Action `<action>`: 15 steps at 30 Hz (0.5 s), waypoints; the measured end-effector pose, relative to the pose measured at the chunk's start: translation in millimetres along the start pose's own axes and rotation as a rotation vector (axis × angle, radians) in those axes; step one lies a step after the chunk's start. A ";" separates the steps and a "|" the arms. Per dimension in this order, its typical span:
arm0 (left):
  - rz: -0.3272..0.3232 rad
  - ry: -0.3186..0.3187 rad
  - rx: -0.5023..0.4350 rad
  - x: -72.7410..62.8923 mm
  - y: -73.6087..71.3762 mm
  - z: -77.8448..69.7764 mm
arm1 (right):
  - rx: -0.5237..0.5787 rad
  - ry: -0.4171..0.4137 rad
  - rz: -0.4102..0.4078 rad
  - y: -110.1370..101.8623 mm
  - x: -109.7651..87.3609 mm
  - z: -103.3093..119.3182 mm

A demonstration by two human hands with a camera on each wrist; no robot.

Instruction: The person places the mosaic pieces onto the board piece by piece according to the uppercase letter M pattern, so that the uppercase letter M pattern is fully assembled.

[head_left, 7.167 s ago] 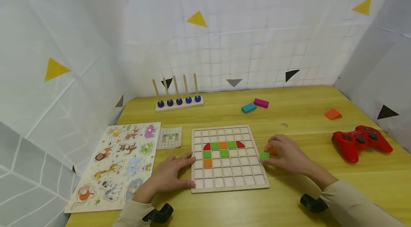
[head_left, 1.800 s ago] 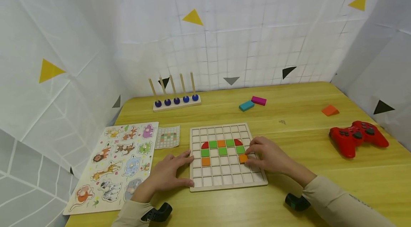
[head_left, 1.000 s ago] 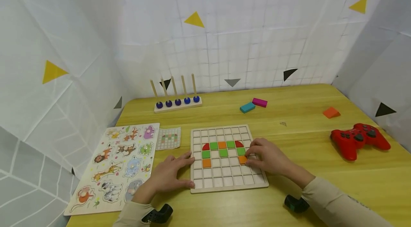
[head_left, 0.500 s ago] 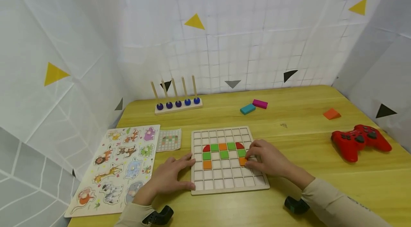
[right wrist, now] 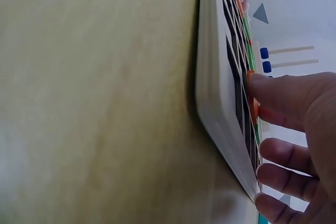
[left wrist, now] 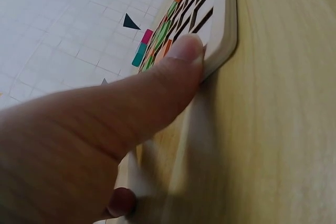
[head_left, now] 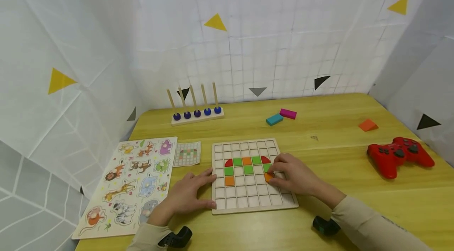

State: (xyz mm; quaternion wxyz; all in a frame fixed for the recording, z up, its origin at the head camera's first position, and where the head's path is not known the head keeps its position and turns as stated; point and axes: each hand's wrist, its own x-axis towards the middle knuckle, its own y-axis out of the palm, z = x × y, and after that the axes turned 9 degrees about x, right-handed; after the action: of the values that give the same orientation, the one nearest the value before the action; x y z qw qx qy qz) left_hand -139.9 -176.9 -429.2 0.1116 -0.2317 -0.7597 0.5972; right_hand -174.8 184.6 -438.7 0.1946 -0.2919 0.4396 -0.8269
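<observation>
A wooden grid board (head_left: 255, 210) lies in the middle of the table. My right hand (head_left: 296, 175) is over its right side, thumb and index finger pinching an orange square tile (head_left: 268, 177) at a cell there. In the right wrist view the orange tile (right wrist: 254, 109) sits partly behind the thumb. Just above it is a green tile (head_left: 267, 168), partly covered by the fingers. Red quarter-round pieces (head_left: 229, 162) and more green and orange squares fill other cells. My left hand (head_left: 188, 196) rests against the board's left edge with thumb and fingers extended.
A small pattern card (head_left: 187, 153) lies left of the board, beside an animal puzzle (head_left: 124, 188). Behind stand a peg rack (head_left: 198, 117) with blue beads, a teal block (head_left: 274, 119) and a magenta block (head_left: 288, 114). A red game controller (head_left: 400, 156) and an orange wedge (head_left: 368, 125) lie right.
Since the oldest frame, my right hand has moved left from beside the board onto it; the green and orange tiles it held are now at cells there. Lately it barely shifts. The left hand stays put.
</observation>
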 end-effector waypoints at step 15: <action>-0.003 -0.007 0.008 0.7 0.0 0.7 | -0.015 0.016 0.025 -1.0 0.1 2.5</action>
State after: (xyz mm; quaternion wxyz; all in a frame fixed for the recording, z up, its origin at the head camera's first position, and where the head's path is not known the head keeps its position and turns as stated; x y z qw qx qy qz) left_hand -140.8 -177.2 -429.4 0.1108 -0.2283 -0.7581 0.6007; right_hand -173.3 183.6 -436.8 0.1992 -0.2812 0.4510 -0.8233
